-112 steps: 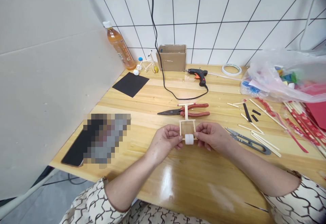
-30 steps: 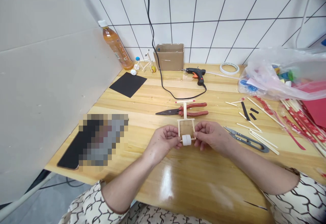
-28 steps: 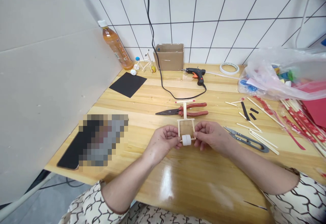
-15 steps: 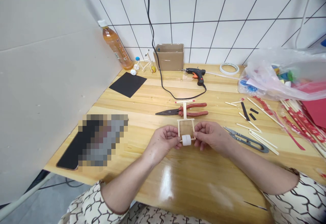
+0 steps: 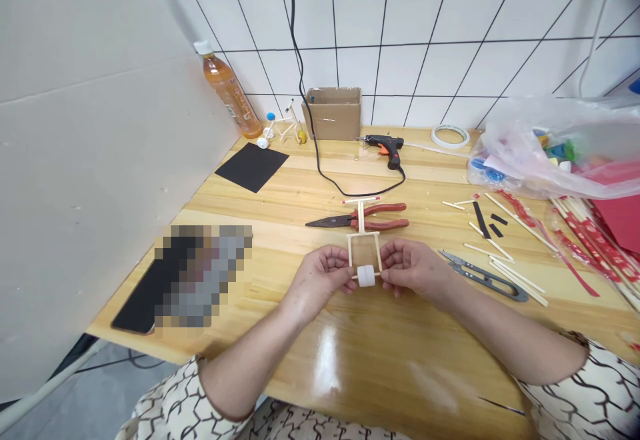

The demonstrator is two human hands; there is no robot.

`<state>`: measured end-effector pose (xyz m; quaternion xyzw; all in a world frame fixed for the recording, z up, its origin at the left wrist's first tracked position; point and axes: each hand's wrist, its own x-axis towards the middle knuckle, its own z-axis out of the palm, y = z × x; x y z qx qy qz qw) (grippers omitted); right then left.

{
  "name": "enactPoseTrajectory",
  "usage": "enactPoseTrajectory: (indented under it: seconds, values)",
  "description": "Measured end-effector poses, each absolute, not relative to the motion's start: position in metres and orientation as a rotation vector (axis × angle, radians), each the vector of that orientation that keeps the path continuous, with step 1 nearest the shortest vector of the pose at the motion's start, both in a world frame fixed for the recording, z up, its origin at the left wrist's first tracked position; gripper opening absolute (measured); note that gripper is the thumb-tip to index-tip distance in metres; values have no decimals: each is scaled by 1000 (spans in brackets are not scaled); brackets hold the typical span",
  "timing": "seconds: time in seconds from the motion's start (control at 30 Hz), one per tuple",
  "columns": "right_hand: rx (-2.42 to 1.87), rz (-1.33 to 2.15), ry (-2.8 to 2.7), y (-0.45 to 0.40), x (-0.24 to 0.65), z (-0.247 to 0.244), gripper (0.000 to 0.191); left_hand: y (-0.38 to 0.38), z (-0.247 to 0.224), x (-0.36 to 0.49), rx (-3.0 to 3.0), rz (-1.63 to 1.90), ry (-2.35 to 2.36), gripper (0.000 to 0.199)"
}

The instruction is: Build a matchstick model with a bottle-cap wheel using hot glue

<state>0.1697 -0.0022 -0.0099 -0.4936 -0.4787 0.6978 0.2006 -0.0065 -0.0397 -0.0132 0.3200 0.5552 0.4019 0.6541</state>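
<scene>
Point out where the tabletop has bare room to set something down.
Bare wood shows between the black sheet and the pliers, and between the left forearm and right forearm. It is crowded at right, with snips, loose sticks and a plastic bag.

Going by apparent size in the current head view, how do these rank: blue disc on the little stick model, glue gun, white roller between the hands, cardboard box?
Largest to smallest:
1. cardboard box
2. glue gun
3. white roller
4. blue disc
</scene>
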Motion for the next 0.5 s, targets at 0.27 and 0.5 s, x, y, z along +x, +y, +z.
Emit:
enactPoseTrajectory:
  seconds: [0.27,0.5]
  values:
    - [-1424,1934,-1371,-2,175,-6,30,-41,-13,-6,717,941,1271,28]
    - [-1407,1861,-1464,1,185,-2,32,-41,-13,-8,732,939,1302,29]
